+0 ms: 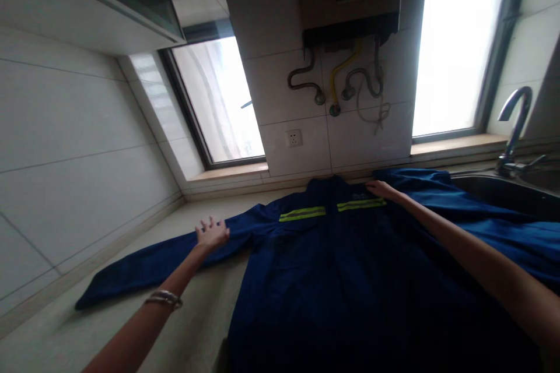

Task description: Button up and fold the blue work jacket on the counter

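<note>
Dark lower folds of a blue work jacket [324,280] fill the space closest to us, spread below and between the left hand [213,233] and the right hand [380,188] of a person at a pale counter [192,320]. Laying-out looks well advanced, by an onlooker's judgement: the front faces up, the collar [321,185] lies between and just beyond the hands, toward the wall, and the near-straight sleeve [144,265] runs outward past the left hand. What appears left is the other side, where the rumpled sleeve [481,215] lies to the right of the right hand and reaches the sink [494,192]; neither sleeve lies folded across the body. The left hand is open, fingers spread, over its sleeve; whether it presses the cloth cannot be told from here. The right hand reaches the upper chest, fingers drawn together, though whether they pinch the fabric is unclear. Two yellow-green strips [303,213] cross the chest between the hands, one on either side of the centre line; small pale lettering [361,195], too blurred to read, sits just left of the right fingertips, and shadow swallows detail lower down
</note>
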Action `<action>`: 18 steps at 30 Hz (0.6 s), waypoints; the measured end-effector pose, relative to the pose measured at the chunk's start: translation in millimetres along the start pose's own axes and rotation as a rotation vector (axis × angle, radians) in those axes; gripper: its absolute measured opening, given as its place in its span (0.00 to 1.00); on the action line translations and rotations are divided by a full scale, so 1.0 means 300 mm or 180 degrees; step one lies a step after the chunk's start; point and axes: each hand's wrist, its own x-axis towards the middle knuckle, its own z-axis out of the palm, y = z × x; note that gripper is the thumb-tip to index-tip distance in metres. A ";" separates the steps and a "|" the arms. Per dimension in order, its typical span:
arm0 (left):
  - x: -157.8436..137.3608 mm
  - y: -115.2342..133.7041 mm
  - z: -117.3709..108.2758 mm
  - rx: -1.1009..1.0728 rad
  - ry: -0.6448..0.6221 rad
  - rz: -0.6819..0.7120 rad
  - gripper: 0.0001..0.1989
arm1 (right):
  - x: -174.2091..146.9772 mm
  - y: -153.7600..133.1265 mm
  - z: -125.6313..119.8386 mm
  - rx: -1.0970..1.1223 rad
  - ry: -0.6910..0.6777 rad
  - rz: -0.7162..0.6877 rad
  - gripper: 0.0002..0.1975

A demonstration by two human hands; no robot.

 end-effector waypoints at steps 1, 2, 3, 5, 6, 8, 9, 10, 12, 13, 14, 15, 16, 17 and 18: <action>-0.015 0.082 -0.002 0.0020 0.0039 0.0284 0.33 | -0.038 -0.003 -0.004 -0.0043 -0.0073 -0.0120 0.23; -0.034 0.164 0.001 -0.0015 0.0083 0.0585 0.34 | -0.084 -0.013 0.003 -0.0088 -0.0143 -0.0243 0.24; -0.055 0.243 0.008 -0.0098 0.0108 0.0867 0.35 | -0.134 -0.030 0.020 -0.0140 -0.0207 -0.0355 0.25; -0.091 0.375 0.032 -0.0306 -0.0002 0.1246 0.35 | -0.234 -0.078 0.071 -0.0257 -0.0359 -0.0502 0.29; -0.103 0.422 0.047 -0.0405 -0.0123 0.1345 0.35 | -0.278 -0.105 0.099 -0.0339 -0.0445 -0.0502 0.31; -0.107 0.477 0.079 -0.0572 -0.0401 0.1409 0.34 | -0.337 -0.156 0.144 -0.0434 -0.0482 -0.0455 0.34; -0.099 0.486 0.094 -0.0626 -0.0508 0.1393 0.33 | -0.352 -0.178 0.159 -0.0455 -0.0470 -0.0421 0.35; -0.086 0.486 0.106 -0.0656 -0.0577 0.1371 0.32 | -0.357 -0.195 0.168 -0.0450 -0.0438 -0.0396 0.34; -0.050 0.466 0.122 -0.0661 -0.0619 0.1342 0.32 | -0.346 -0.224 0.179 -0.0412 -0.0375 -0.0369 0.33; -0.032 0.453 0.126 -0.0650 -0.0614 0.1338 0.32 | -0.335 -0.237 0.183 -0.0385 -0.0342 -0.0370 0.33; -0.014 0.440 0.128 -0.0640 -0.0606 0.1332 0.32 | -0.321 -0.251 0.188 -0.0357 -0.0305 -0.0363 0.32; 0.000 0.429 0.129 -0.0635 -0.0599 0.1330 0.32 | -0.307 -0.266 0.192 -0.0320 -0.0276 -0.0341 0.31; 0.012 0.420 0.130 -0.0632 -0.0584 0.1323 0.32 | -0.292 -0.280 0.196 -0.0266 -0.0271 -0.0299 0.31; 0.021 0.413 0.131 -0.0628 -0.0555 0.1309 0.32 | -0.276 -0.293 0.196 -0.0180 -0.0285 -0.0242 0.30; 0.027 0.409 0.133 -0.0623 -0.0516 0.1302 0.32 | -0.259 -0.300 0.190 -0.0076 -0.0304 -0.0184 0.29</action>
